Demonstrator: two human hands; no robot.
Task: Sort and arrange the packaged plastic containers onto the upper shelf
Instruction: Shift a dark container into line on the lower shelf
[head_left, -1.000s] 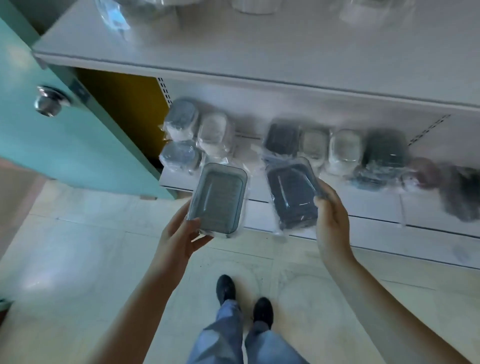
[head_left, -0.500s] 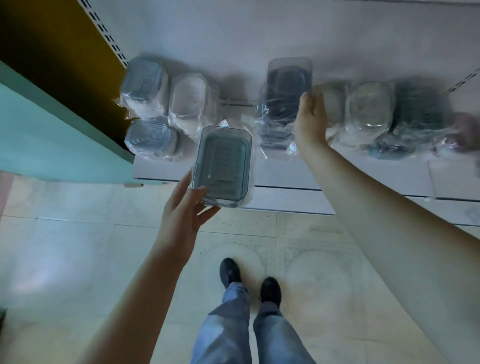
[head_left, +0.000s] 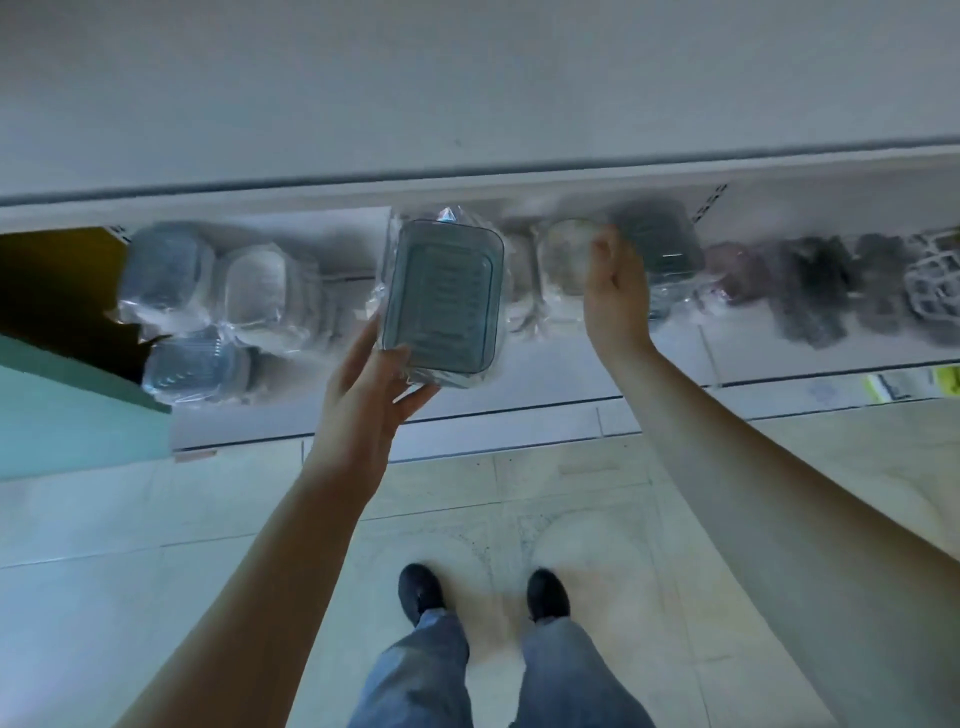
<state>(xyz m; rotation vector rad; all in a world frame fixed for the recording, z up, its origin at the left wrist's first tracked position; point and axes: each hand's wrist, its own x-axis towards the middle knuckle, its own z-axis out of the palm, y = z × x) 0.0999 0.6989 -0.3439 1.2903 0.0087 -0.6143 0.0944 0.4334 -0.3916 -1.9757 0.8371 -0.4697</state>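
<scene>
My left hand (head_left: 374, 384) holds one teal container (head_left: 441, 299) mid-frame; my right hand (head_left: 615, 291) grips one dark container (head_left: 660, 244).

2 hands in view: left hand (head_left: 371, 387), right hand (head_left: 615, 291). 2 dark shoes: left shoe (head_left: 420, 592), right shoe (head_left: 546, 592).

Packaged containers on the lower shelf (head_left: 519, 410), counted left to right:
- 2 blue-grey, far-left (head_left: 163, 267) and near-left (head_left: 195, 366)
- 1 white beside them (head_left: 258, 291)
- 1 teal rectangular container (head_left: 441, 301), held in the left hand
- 1 pale one (head_left: 563, 257), left of the right hand
- 1 dark one (head_left: 657, 244) at the right hand's fingers

Further right, roughly 3 dark blurred packs (head_left: 810, 291); exact count cannot be told. 1 white lattice item (head_left: 935, 283) at the far-right edge.

2 shelves visible: 1 upper (head_left: 467, 93), 1 lower.
</scene>
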